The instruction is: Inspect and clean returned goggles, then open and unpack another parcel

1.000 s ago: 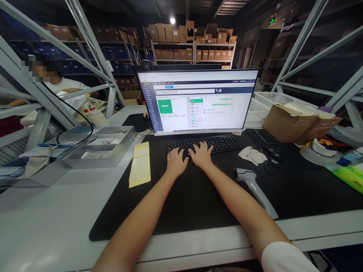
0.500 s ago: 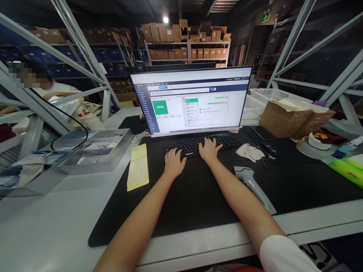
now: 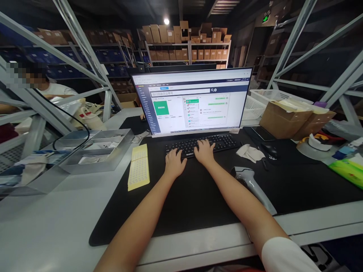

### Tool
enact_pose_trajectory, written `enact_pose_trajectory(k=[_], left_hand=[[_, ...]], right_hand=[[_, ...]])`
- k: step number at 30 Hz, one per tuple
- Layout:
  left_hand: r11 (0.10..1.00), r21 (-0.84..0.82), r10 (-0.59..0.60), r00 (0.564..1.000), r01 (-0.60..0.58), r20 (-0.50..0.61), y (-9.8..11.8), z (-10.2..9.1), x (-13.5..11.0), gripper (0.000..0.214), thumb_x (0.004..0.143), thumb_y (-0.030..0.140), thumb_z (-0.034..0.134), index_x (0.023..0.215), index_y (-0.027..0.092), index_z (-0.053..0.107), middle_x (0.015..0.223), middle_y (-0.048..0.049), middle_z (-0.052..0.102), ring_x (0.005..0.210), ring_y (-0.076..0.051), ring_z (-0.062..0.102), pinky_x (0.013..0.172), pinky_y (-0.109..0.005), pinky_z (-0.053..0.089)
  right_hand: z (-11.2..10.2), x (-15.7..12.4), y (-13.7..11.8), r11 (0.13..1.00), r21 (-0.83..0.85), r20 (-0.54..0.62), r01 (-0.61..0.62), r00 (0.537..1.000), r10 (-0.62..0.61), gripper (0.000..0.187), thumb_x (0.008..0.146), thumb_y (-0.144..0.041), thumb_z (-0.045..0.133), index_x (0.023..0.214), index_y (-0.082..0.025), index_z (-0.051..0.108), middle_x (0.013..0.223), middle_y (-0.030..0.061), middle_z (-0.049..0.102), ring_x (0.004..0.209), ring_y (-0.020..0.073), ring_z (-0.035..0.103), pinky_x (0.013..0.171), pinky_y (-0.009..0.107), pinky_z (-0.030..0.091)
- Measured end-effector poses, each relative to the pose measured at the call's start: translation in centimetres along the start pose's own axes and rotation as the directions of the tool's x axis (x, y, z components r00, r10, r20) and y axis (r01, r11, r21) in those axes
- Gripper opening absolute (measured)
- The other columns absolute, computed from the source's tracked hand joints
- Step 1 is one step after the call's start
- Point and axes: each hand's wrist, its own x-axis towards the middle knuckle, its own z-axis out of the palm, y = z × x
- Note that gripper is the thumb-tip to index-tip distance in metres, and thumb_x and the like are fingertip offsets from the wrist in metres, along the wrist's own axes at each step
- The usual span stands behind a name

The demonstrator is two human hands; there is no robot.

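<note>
My left hand rests with its fingers apart on the left end of a black keyboard. Over the middle keys, my right hand is spread with its fingertips on the keyboard; neither hand holds anything. Behind the keyboard stands a lit monitor with a chat window on its screen. A grey handheld barcode scanner lies on the black desk mat beside my right forearm. Yellow sticker sheets lie left of my left hand.
Clear trays with small packets stand at the left. Rightward are a crumpled tissue, a mouse, a phone, a cardboard box and a roll of tape. A person is behind the frame at far left.
My right hand has shifted slightly left along the keys, its fingers drawn closer together. A new green message line shows low in the chat window. My left hand stays in place.
</note>
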Motion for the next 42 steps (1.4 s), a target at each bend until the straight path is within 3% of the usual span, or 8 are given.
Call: enact_pose_trajectory(k=[5, 10, 15, 20, 23, 27, 33, 42], left_hand=[[1.000, -0.001, -0.002, 1.000, 0.002, -0.001, -0.1, 0.2, 0.1, 0.055, 0.094, 0.038, 0.054, 0.142, 0.012, 0.057, 0.153, -0.0192, 0.049, 0.143, -0.038, 0.042, 0.120, -0.054, 0.033], [1.000, -0.003, 0.002, 1.000, -0.002, -0.016, -0.1, 0.3, 0.1, 0.054, 0.093, 0.038, 0.055, 0.141, 0.013, 0.057, 0.152, -0.0193, 0.050, 0.143, -0.037, 0.043, 0.119, -0.054, 0.034], [1.000, -0.005, -0.006, 1.000, 0.006, -0.002, 0.0, 0.2, 0.0, 0.055, 0.093, 0.038, 0.055, 0.142, 0.013, 0.057, 0.153, -0.0194, 0.049, 0.143, -0.038, 0.042, 0.120, -0.055, 0.033], [1.000, 0.007, -0.004, 1.000, 0.004, 0.002, 0.0, 0.2, 0.0, 0.056, 0.094, 0.039, 0.054, 0.143, 0.012, 0.056, 0.153, -0.0193, 0.049, 0.143, -0.038, 0.042, 0.120, -0.055, 0.033], [1.000, 0.012, -0.003, 1.000, 0.003, -0.010, 0.0, 0.3, 0.0, 0.055, 0.094, 0.039, 0.054, 0.142, 0.013, 0.056, 0.153, -0.0187, 0.049, 0.143, -0.037, 0.042, 0.120, -0.055, 0.033], [1.000, 0.010, 0.000, 1.000, 0.000, -0.012, -0.1, 0.4, 0.0, 0.056, 0.094, 0.039, 0.053, 0.142, 0.012, 0.056, 0.152, -0.0195, 0.050, 0.142, -0.038, 0.042, 0.119, -0.055, 0.033], [1.000, 0.007, 0.010, 1.000, -0.010, -0.027, -0.1, 0.4, 0.0, 0.055, 0.093, 0.039, 0.053, 0.141, 0.013, 0.056, 0.151, -0.0201, 0.050, 0.141, -0.037, 0.043, 0.119, -0.055, 0.033], [1.000, -0.025, 0.001, 1.000, -0.002, -0.026, 0.0, 0.1, 0.1, 0.045, 0.092, 0.038, 0.056, 0.130, 0.014, 0.061, 0.148, -0.0186, 0.053, 0.141, -0.036, 0.044, 0.118, -0.053, 0.034]], right_hand=[[1.1, -1.3, -2.1, 0.986, -0.044, 0.089, 0.160, 0.984, -0.156, 0.053, 0.103, -0.044, 0.040, 0.145, -0.017, 0.055, 0.151, 0.0190, 0.049, 0.146, 0.0374, 0.032, 0.118, 0.073, 0.010], [1.2, -1.6, -2.2, 0.986, -0.086, 0.084, 0.140, 0.988, -0.133, 0.053, 0.104, -0.053, 0.039, 0.144, -0.023, 0.058, 0.158, 0.0191, 0.040, 0.152, 0.0393, 0.021, 0.116, 0.074, 0.010], [0.9, -1.5, -2.1, 0.989, -0.117, 0.075, 0.086, 0.994, -0.078, 0.057, 0.103, -0.057, 0.039, 0.149, -0.027, 0.054, 0.154, 0.0194, 0.043, 0.152, 0.0401, 0.018, 0.117, 0.072, 0.008], [0.8, -1.5, -2.2, 0.989, -0.094, 0.089, 0.112, 0.991, -0.103, 0.055, 0.103, -0.058, 0.039, 0.144, -0.027, 0.058, 0.164, 0.0182, 0.029, 0.156, 0.0391, 0.008, 0.117, 0.072, 0.007], [0.9, -1.5, -2.1, 0.992, -0.087, 0.077, 0.095, 0.993, -0.088, 0.057, 0.103, -0.058, 0.039, 0.144, -0.025, 0.058, 0.159, 0.0195, 0.037, 0.154, 0.0391, 0.014, 0.117, 0.072, 0.006], [1.0, -1.4, -2.0, 0.997, -0.056, 0.061, 0.055, 0.997, -0.051, 0.060, 0.103, -0.057, 0.039, 0.147, -0.019, 0.055, 0.149, 0.0210, 0.049, 0.150, 0.0403, 0.025, 0.117, 0.074, 0.008], [1.0, -1.2, -1.8, 0.999, -0.009, 0.063, 0.052, 0.997, -0.051, 0.056, 0.105, -0.049, 0.036, 0.148, -0.017, 0.053, 0.161, 0.0191, 0.036, 0.155, 0.0383, 0.013, 0.118, 0.074, 0.009], [0.8, -1.0, -1.5, 0.997, 0.076, 0.038, 0.015, 0.999, -0.018, 0.052, 0.097, -0.030, 0.042, 0.145, -0.013, 0.054, 0.154, 0.0180, 0.046, 0.152, 0.0380, 0.020, 0.117, 0.077, 0.010]])
